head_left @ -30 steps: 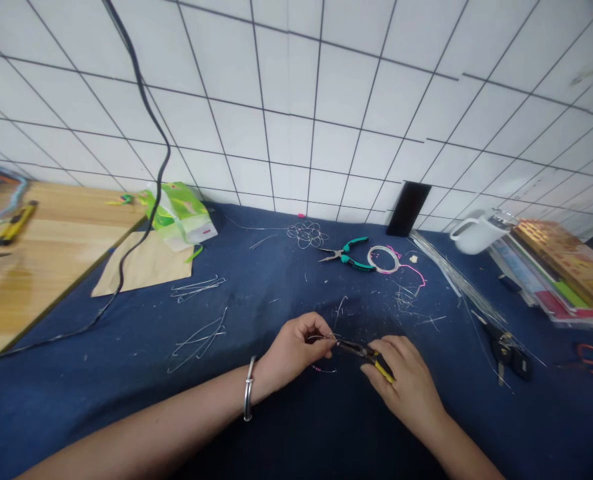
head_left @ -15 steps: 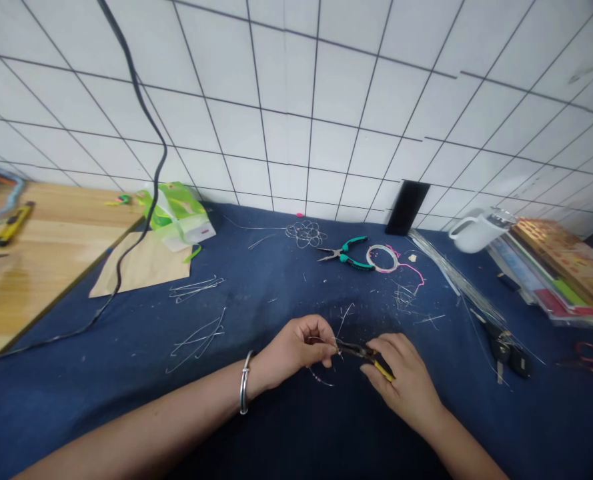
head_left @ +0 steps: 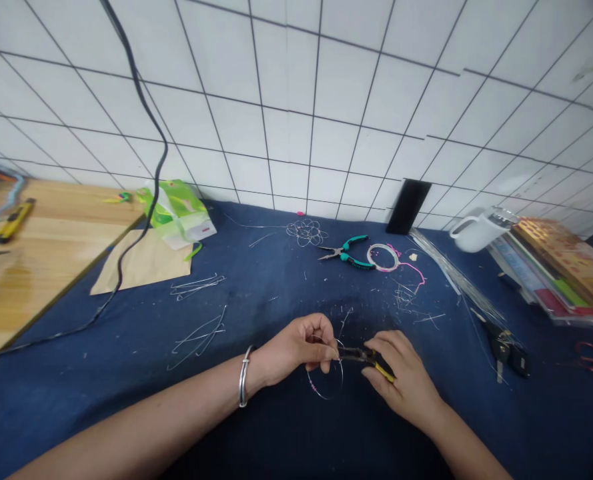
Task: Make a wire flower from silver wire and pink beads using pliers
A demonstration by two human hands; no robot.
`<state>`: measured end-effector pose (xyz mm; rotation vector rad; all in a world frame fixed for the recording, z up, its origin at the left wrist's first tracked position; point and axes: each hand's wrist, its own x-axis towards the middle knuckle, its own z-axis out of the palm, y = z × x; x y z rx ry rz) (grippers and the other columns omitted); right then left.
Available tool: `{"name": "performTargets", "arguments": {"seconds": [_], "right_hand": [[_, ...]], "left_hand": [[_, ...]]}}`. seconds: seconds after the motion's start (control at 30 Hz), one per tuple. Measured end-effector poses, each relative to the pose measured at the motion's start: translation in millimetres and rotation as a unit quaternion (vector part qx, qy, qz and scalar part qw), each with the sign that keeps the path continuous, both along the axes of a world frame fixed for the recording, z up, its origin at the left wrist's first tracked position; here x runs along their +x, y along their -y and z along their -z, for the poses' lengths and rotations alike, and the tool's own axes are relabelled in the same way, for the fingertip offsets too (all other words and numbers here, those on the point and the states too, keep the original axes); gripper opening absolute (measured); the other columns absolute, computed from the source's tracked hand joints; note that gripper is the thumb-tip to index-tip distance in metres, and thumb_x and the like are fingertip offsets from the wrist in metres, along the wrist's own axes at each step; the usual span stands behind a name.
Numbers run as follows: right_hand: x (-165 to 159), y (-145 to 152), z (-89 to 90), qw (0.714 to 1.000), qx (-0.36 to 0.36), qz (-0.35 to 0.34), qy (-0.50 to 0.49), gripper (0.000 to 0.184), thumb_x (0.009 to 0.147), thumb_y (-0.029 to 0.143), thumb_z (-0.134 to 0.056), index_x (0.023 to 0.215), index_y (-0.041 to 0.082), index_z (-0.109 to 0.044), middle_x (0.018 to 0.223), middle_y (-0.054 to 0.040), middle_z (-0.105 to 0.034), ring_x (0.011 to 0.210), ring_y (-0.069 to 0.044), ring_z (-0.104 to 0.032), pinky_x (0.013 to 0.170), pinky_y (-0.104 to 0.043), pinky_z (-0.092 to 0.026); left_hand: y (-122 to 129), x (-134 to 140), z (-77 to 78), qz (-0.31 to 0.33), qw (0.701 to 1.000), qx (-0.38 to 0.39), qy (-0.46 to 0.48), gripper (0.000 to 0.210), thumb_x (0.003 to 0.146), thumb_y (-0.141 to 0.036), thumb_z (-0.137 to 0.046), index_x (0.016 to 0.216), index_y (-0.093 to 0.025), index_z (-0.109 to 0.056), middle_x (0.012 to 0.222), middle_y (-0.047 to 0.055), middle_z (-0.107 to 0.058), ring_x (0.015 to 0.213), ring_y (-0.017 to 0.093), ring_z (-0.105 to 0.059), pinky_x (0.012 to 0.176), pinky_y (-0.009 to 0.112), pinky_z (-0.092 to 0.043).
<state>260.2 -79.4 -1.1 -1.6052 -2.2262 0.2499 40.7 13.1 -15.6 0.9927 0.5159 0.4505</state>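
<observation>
My left hand, with a silver bangle at its wrist, pinches a thin wire loop between thumb and fingers. Small pink beads sit on the lower left of that loop. My right hand is closed around yellow-handled pliers. The dark jaws point left and reach the wire right at my left fingertips; whether they grip it I cannot tell. A short piece of bent wire lies just beyond the jaws.
Teal-handled pliers, a white ring-shaped coil with pink cord, and a flower-shaped wire piece lie farther back. Bent wires are at left. A wire bundle, keys, a white mug and books occupy the right.
The wire loop now hangs wider and rounder below my left fingers, its right side showing by the plier jaws. Both hands have barely moved.
</observation>
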Motion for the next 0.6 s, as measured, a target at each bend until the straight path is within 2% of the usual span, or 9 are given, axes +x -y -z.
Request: {"name": "performTargets", "arguments": {"seconds": [0.33,0.6], "right_hand": [[-3.2,0.3,-2.1,1.0,-0.026,-0.004,0.006,0.03,0.082,0.035,-0.05,0.106,0.017,-0.052,0.103,-0.0103,-0.05,0.095,-0.021,-0.047,0.084,-0.04,-0.041],[-2.6,0.7,1.9,0.999,-0.048,-0.015,0.009,0.029,0.081,0.037,-0.051,0.102,0.018,-0.053,0.097,-0.0097,-0.05,0.089,-0.021,-0.046,0.079,-0.04,-0.041]], "left_hand": [[-2.1,-0.1,2.1,0.031,0.999,0.011,-0.023,0.027,0.07,-0.02,-0.066,0.082,-0.016,-0.043,0.076,0.001,-0.061,0.052,0.007,-0.056,0.042,0.016,-0.033],[-2.1,-2.5,-3.3,0.053,0.997,0.013,-0.051,0.026,0.069,-0.018,-0.066,0.081,-0.015,-0.044,0.075,0.001,-0.059,0.052,0.007,-0.055,0.043,0.016,-0.034]]}}
